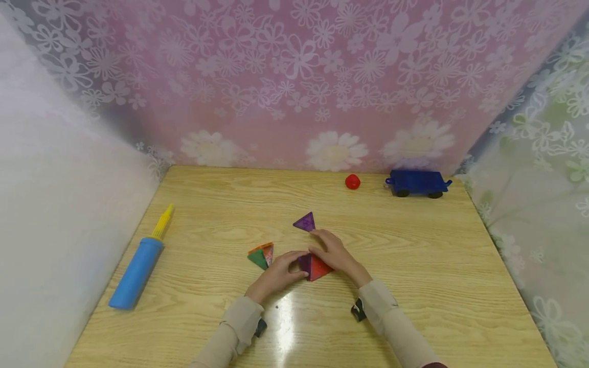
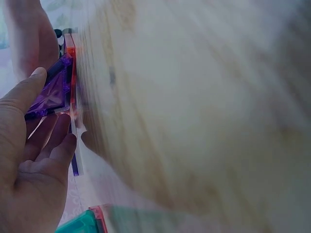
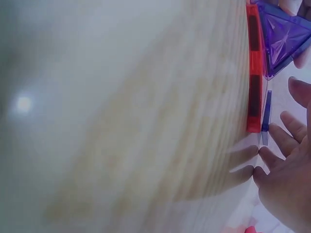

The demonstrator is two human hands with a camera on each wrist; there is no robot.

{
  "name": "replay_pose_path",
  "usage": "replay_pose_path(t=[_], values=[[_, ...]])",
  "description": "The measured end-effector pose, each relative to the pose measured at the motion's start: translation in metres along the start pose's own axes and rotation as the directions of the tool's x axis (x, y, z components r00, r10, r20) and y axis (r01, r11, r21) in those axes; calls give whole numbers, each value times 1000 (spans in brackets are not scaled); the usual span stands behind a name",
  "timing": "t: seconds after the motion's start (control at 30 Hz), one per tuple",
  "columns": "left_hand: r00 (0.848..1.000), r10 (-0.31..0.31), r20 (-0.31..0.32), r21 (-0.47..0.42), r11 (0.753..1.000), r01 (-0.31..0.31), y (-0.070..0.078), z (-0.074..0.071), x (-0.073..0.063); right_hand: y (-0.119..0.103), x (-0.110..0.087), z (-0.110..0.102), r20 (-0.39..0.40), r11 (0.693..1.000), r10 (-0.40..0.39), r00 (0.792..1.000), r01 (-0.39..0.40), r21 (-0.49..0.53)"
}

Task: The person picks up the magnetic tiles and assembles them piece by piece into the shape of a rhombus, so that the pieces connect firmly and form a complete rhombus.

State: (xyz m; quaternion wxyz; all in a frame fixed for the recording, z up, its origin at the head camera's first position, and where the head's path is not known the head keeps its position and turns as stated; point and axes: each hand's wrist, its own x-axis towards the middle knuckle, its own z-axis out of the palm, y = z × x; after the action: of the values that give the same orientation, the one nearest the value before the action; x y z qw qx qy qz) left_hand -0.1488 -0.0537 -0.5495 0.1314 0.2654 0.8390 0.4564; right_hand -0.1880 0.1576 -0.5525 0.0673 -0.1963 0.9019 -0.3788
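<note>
My left hand (image 1: pixel 278 276) pinches a purple translucent triangular magnetic tile (image 2: pixel 53 92) between thumb and fingers. That tile stands tilted along the edge of a red triangular tile (image 1: pixel 319 268), which lies flat on the table. My right hand (image 1: pixel 339 255) spreads its fingers over the far right side of the red tile, the thumb close to it. Its fingertips reach the near corner of another purple triangular tile (image 1: pixel 306 222), which lies flat; whether they touch it I cannot tell. Left of my left hand sits a small group of green and orange triangular tiles (image 1: pixel 259 257).
A blue hand pump (image 1: pixel 138 273) with a yellow nozzle lies along the table's left side. At the back right stand a blue toy wagon (image 1: pixel 417 182) and a small red piece (image 1: pixel 352 182). Floral curtains border the wooden table (image 1: pixel 437 266).
</note>
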Motion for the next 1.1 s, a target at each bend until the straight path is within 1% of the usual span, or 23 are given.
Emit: replay_pose_path(t=[0.27,0.37,0.57,0.8,0.9,1.03,1.1], values=[[1000,-25,-8,-11,1000,25,-1,0,-2,-2,-17,-5,-11,995,71,997,-70,64],[999,-36,-8,-13,999,36,-1,0,-2,-1,-22,-5,-21,995,78,997,-76,58],[999,-49,-3,2,999,49,-2,1,-3,0,-35,-8,-37,991,103,994,-100,92],[999,-41,0,2,999,41,-3,1,-2,2,-52,-9,-60,983,144,988,-136,125],[999,-41,-2,-5,999,41,-3,1,-3,3,-58,-7,-78,983,150,986,-141,118],[999,-39,-9,-16,999,39,-2,2,-5,1,-63,-6,-92,983,156,983,-145,116],[999,-39,-7,-16,999,39,-2,2,-6,0,-64,-8,-98,978,173,980,-160,132]])
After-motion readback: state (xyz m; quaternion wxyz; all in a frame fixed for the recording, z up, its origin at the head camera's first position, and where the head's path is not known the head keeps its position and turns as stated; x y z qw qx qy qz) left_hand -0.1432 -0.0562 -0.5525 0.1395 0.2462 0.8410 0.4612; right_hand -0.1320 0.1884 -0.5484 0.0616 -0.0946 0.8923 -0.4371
